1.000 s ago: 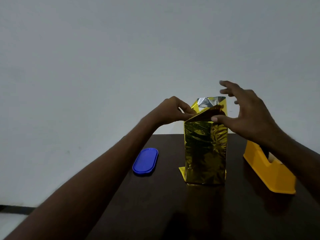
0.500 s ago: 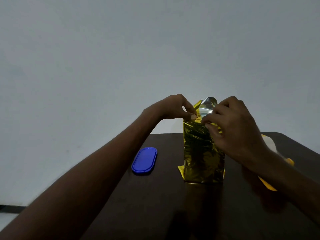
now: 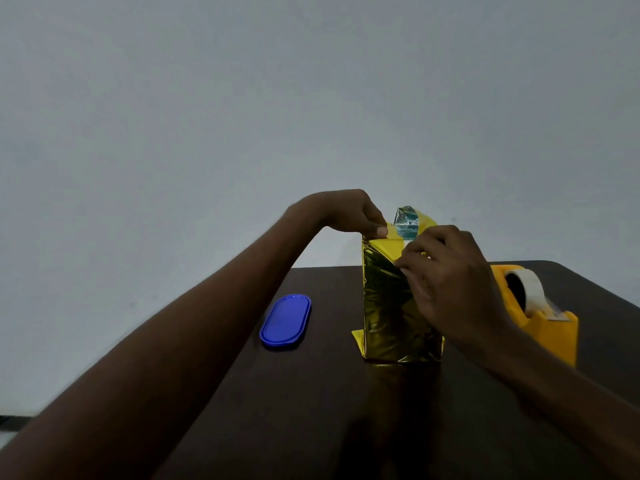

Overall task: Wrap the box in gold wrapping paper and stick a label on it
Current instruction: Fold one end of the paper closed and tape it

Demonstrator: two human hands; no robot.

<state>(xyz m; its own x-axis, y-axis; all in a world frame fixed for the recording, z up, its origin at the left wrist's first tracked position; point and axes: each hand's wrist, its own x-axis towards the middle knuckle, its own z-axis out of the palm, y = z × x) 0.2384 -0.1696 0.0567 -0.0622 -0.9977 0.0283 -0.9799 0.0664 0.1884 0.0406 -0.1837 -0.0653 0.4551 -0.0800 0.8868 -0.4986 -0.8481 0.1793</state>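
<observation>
A tall box wrapped in gold paper (image 3: 388,306) stands upright on the dark table (image 3: 311,410), a little right of centre. At its top, loose paper sticks up and shows a silver inner side (image 3: 407,221). My left hand (image 3: 349,213) pinches the top left corner of the paper. My right hand (image 3: 446,278) lies over the upper right front of the box, with its fingers curled onto a folded flap there. The box itself is hidden under the paper. I see no label.
A blue oval lid (image 3: 285,320) lies flat on the table left of the box. A yellow tape dispenser (image 3: 540,313) with a roll of clear tape stands to the right, behind my right forearm. A plain pale wall fills the background.
My right hand came in from the right with spread fingers and closed onto the top flap, then moved down the front, folding the paper. My left hand kept its pinch at the corner.
</observation>
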